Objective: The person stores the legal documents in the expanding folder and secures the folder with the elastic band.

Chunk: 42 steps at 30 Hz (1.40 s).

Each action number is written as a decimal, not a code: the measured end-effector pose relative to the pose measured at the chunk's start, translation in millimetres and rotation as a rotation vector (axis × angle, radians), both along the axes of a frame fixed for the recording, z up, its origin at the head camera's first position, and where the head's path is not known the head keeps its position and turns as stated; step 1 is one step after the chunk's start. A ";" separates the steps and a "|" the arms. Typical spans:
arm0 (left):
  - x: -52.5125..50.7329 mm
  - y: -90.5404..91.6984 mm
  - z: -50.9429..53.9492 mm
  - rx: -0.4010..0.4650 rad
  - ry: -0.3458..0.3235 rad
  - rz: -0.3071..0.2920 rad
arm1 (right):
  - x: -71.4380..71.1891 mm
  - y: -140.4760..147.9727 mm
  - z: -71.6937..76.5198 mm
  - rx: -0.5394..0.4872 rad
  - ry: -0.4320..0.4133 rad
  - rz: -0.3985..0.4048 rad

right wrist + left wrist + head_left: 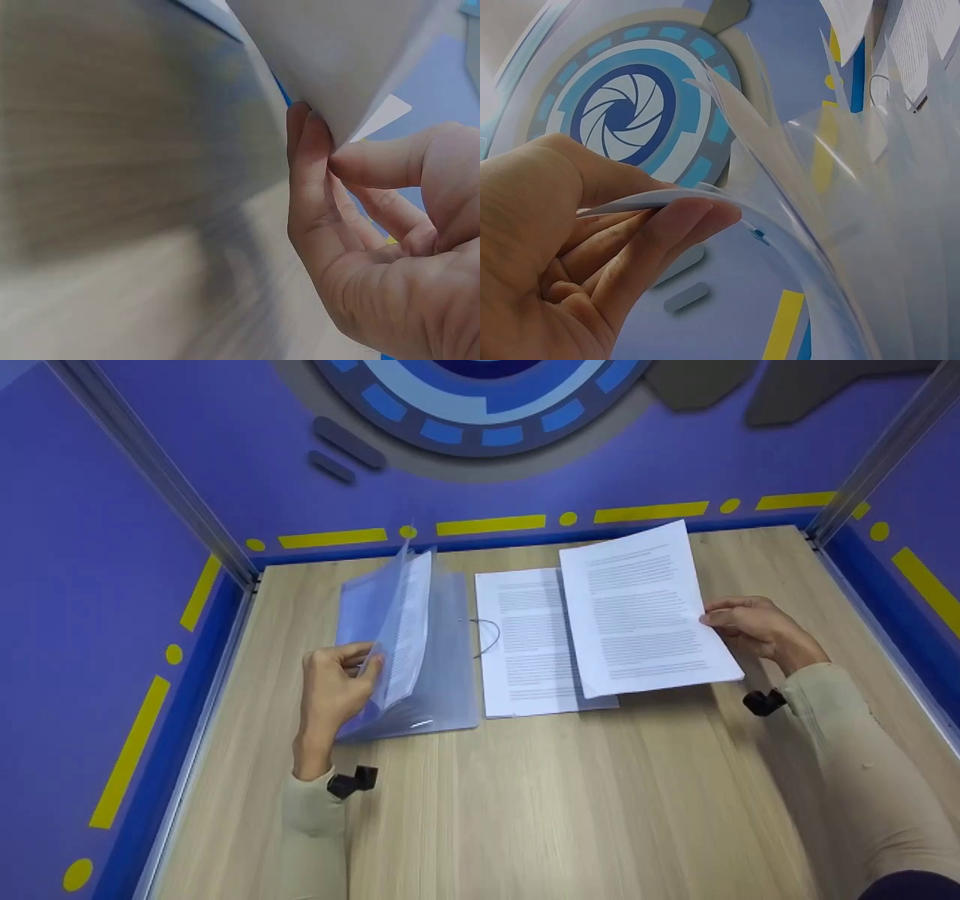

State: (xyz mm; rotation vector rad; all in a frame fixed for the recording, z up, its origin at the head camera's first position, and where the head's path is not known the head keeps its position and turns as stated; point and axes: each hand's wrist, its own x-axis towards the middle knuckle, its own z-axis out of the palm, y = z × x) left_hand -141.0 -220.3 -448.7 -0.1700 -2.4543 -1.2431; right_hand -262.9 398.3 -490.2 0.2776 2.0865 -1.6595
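My left hand [334, 682] pinches the edge of raised clear plastic sleeves [802, 217] between thumb and fingers. They belong to a translucent folder [450, 675] lying on the left of the table, and printed paper [411, 622] shows among them. At the right, my right hand [761, 630] grips the right edge of some white printed sheets [637, 622], thumb on one face and fingers behind. These sheets are tilted and lifted, partly covering other printed pages [521, 645] lying beside the folder. A thin curved ring [495, 634] arches at the folder's right edge, over those pages.
The wooden table [540, 802] is bounded by blue panels with yellow marks: a back wall [480, 495] and side walls. Metal posts [165, 472] stand at the corners. A small black device [352, 782] sits at the left wrist, another [763, 703] at the right.
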 end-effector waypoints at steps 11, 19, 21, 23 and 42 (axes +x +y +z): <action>1.3 -2.7 4.5 0.006 -0.018 -0.003 | -0.6 -28.6 10.0 -0.170 -0.015 -0.009; 0.3 -3.2 3.0 0.017 -0.008 -0.009 | -1.4 -58.6 19.3 -0.272 -0.006 0.008; 0.5 -2.9 3.4 0.018 -0.008 -0.010 | -2.0 -64.7 19.8 -0.281 0.001 0.015; 0.7 -2.7 3.8 0.018 -0.011 -0.008 | -2.6 -70.7 20.0 -0.289 0.009 0.022; 0.8 -3.9 1.3 0.020 -0.012 0.008 | -11.3 -135.9 14.6 -0.336 0.003 0.007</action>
